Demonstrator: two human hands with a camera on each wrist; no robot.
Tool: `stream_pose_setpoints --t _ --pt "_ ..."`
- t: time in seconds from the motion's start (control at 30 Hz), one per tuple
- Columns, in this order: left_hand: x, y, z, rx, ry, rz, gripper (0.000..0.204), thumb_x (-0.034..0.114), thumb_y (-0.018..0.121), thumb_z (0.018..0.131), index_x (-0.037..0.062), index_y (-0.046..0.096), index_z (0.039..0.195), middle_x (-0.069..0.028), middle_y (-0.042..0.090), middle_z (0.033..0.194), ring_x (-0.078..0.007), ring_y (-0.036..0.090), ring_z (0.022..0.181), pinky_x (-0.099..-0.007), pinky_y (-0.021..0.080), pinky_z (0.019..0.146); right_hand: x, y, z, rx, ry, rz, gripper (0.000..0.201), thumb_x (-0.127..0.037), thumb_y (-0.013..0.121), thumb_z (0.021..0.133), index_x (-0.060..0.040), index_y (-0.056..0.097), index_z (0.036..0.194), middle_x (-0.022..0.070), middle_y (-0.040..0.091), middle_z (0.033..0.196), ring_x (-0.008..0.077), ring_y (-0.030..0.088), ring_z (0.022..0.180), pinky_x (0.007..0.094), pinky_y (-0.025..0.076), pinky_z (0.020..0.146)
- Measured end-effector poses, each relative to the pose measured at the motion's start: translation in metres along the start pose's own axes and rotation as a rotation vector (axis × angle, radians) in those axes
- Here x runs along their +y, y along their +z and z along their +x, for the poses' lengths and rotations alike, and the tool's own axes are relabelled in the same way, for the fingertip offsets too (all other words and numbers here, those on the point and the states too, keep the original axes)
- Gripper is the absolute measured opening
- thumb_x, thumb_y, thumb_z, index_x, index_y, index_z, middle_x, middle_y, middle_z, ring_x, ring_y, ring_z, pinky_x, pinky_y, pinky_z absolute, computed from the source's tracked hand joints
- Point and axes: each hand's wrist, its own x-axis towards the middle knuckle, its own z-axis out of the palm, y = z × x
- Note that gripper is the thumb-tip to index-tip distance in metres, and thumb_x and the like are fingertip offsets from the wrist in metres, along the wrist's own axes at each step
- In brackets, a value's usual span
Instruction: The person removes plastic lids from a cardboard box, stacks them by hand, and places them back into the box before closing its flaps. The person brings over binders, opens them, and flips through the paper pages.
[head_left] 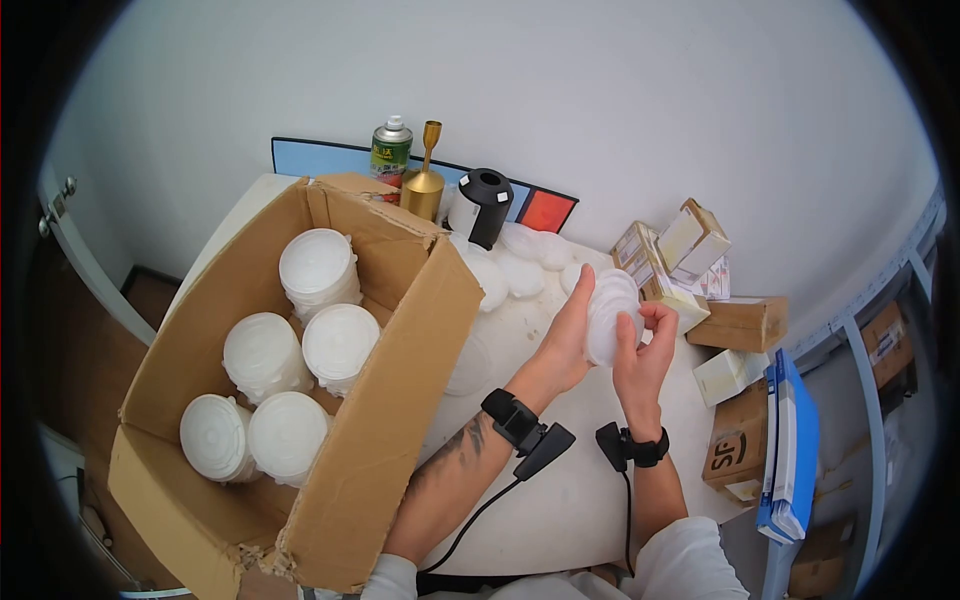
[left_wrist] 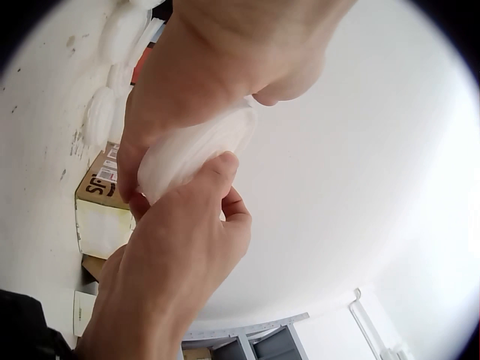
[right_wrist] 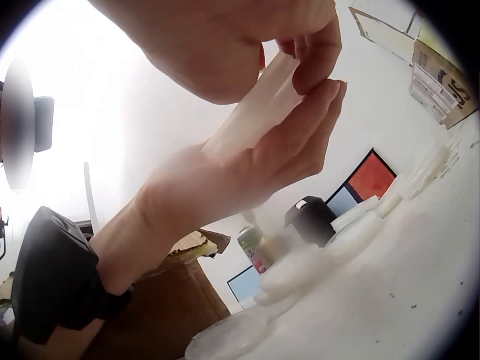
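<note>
A small stack of round translucent white lids (head_left: pixel 606 318) is held up over the table's right half. My left hand (head_left: pixel 566 345) grips the stack from its left side, thumb pointing up. On the near right side, my right hand (head_left: pixel 643 362) pinches the rim with thumb and fingers. The left wrist view shows the right thumb lying on the face of the lids (left_wrist: pixel 176 154). In the right wrist view the lids (right_wrist: pixel 259 112) appear edge-on between both hands. More lids in clear wrap (head_left: pixel 522 272) lie on the table behind.
An open cardboard box (head_left: pixel 400 400) with several lidded white tubs (head_left: pixel 340 342) stands at the left. Behind are a spray can (head_left: pixel 391 150), a gold candlestick (head_left: pixel 424 190) and a black-and-white cylinder (head_left: pixel 480 208). Small cartons (head_left: pixel 692 240) and a blue folder (head_left: pixel 790 445) stand at the right.
</note>
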Motion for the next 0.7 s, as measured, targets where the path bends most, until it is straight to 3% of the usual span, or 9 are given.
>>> stream_pose_setpoints --t 0.07,0.13,0.23,0.33,0.43,0.7 --pt "0.005 0.003 -0.003 0.013 -0.013 0.013 0.058 0.057 0.036 0.107 0.0107 0.058 0.133 -0.0053 0.065 0.125 -0.0178 0.064 0.114 -0.037 0.053 0.096 0.001 0.001 0.002 0.026 -0.108 -0.092 0.029 -0.01 0.073 0.092 0.0011 0.054 0.111 0.0165 0.059 0.111 0.0274 0.058 0.106 0.0372 0.048 0.089" --pt "0.008 0.003 -0.003 0.024 -0.017 0.021 0.056 0.056 0.035 0.107 0.0115 0.057 0.134 -0.005 0.065 0.125 -0.0181 0.064 0.114 -0.0377 0.053 0.096 -0.004 -0.005 0.002 -0.048 -0.246 -0.207 0.034 -0.013 0.077 0.087 -0.0009 0.055 0.11 0.0221 0.059 0.122 0.0355 0.056 0.113 0.0428 0.045 0.097" --pt "0.012 -0.001 -0.001 -0.031 -0.007 -0.05 0.051 0.049 0.038 0.106 0.0108 0.056 0.135 -0.0062 0.066 0.124 -0.0191 0.063 0.116 -0.0386 0.053 0.097 -0.019 -0.015 0.0 -0.185 -0.369 -0.187 0.047 -0.018 0.084 0.08 -0.0023 0.055 0.113 0.0249 0.055 0.136 0.039 0.055 0.121 0.0458 0.045 0.101" --pt "0.017 -0.002 -0.001 -0.009 -0.033 -0.11 0.05 0.046 0.04 0.105 0.0097 0.056 0.135 -0.0073 0.065 0.125 -0.0211 0.063 0.116 -0.0398 0.053 0.098 -0.032 -0.023 0.003 -0.293 -0.38 -0.212 0.063 -0.02 0.091 0.07 -0.0032 0.053 0.118 0.0264 0.05 0.144 0.0419 0.051 0.129 0.0473 0.043 0.107" --pt "0.013 -0.007 0.003 -0.1 -0.005 -0.063 0.049 0.044 0.041 0.104 0.009 0.055 0.135 -0.0078 0.063 0.128 -0.0224 0.063 0.118 -0.0412 0.052 0.1 -0.026 -0.029 0.009 -0.265 -0.415 -0.242 0.071 -0.02 0.093 0.066 -0.0039 0.052 0.122 0.0266 0.049 0.145 0.0433 0.05 0.131 0.0484 0.042 0.108" --pt "0.011 -0.002 -0.003 -0.182 -0.054 -0.037 0.051 0.045 0.043 0.105 0.0082 0.052 0.139 -0.0088 0.06 0.136 -0.0238 0.059 0.125 -0.0417 0.048 0.107 -0.025 -0.03 0.01 -0.291 -0.352 -0.144 0.074 -0.016 0.091 0.067 -0.0057 0.046 0.124 0.0237 0.049 0.142 0.0393 0.054 0.128 0.0466 0.046 0.105"
